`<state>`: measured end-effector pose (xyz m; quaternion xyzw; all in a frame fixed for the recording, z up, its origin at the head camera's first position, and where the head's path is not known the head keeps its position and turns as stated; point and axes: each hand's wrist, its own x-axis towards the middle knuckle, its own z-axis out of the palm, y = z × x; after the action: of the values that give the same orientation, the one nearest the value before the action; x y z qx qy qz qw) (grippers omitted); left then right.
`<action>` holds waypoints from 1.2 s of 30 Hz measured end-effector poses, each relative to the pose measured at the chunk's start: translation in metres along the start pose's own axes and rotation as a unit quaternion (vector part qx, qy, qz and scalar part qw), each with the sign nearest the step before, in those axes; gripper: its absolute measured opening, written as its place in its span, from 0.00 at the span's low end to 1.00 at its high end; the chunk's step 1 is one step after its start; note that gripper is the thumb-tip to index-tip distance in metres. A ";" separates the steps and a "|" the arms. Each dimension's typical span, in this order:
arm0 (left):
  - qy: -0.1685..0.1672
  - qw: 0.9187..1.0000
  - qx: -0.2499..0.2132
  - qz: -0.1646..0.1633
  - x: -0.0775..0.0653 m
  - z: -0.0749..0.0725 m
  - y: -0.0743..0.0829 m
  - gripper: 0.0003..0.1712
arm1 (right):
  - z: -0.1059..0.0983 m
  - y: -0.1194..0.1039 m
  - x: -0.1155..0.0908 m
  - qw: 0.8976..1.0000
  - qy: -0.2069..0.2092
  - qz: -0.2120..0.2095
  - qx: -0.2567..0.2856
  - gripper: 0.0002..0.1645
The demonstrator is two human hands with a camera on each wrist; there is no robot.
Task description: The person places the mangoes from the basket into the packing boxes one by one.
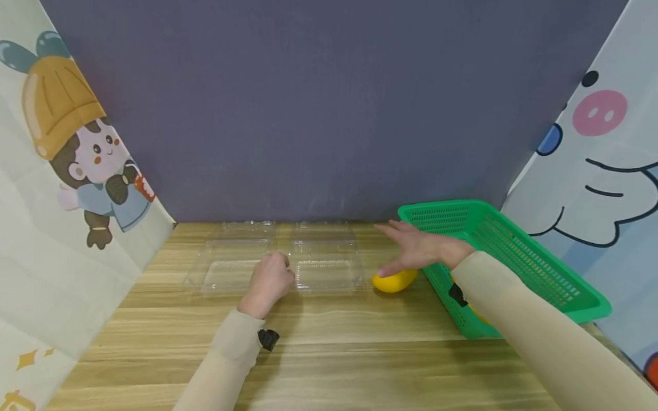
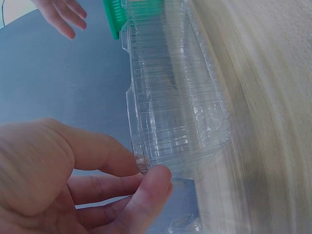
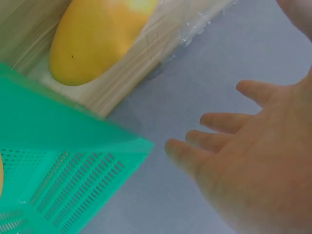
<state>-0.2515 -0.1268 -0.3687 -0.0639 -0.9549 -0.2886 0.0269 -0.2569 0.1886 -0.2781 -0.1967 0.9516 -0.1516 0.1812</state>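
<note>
My left hand (image 1: 269, 282) pinches the near left edge of a clear plastic clamshell box (image 1: 329, 277) between thumb and fingers, as the left wrist view shows at the corner of the box (image 2: 170, 97). The right hand (image 1: 416, 248) is spread, fingers straight, above a yellow mango (image 1: 393, 283). That mango (image 3: 97, 41) lies on the table between the box and a green basket. In the right wrist view nothing is in the right hand (image 3: 258, 156). A second clear clamshell box (image 1: 231, 277) stands to the left, its lid raised at the back.
The green plastic basket (image 1: 545, 265) stands at the right, with some yellow fruit partly hidden behind my right forearm. A dark grey panel (image 1: 329, 114) rises behind the wooden table (image 1: 360, 365). Printed cloths hang on both sides.
</note>
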 end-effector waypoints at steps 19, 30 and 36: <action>-0.011 1.000 0.004 -0.003 -0.001 -0.005 -0.002 0.22 | 0.023 -0.006 0.013 0.999 -0.004 0.035 -0.023 0.61; -0.025 0.999 0.006 -0.024 0.000 -0.010 -0.002 0.12 | 0.039 0.004 0.021 0.998 0.012 0.055 0.005 0.58; -0.027 0.999 0.007 -0.020 0.002 -0.009 -0.003 0.13 | 0.053 0.011 0.021 0.997 0.039 0.053 0.043 0.58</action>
<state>-0.2535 -0.1340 -0.3621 -0.0525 -0.9584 -0.2804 -0.0046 -0.2573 0.1777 -0.3350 -0.1319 0.9596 -0.1905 0.1598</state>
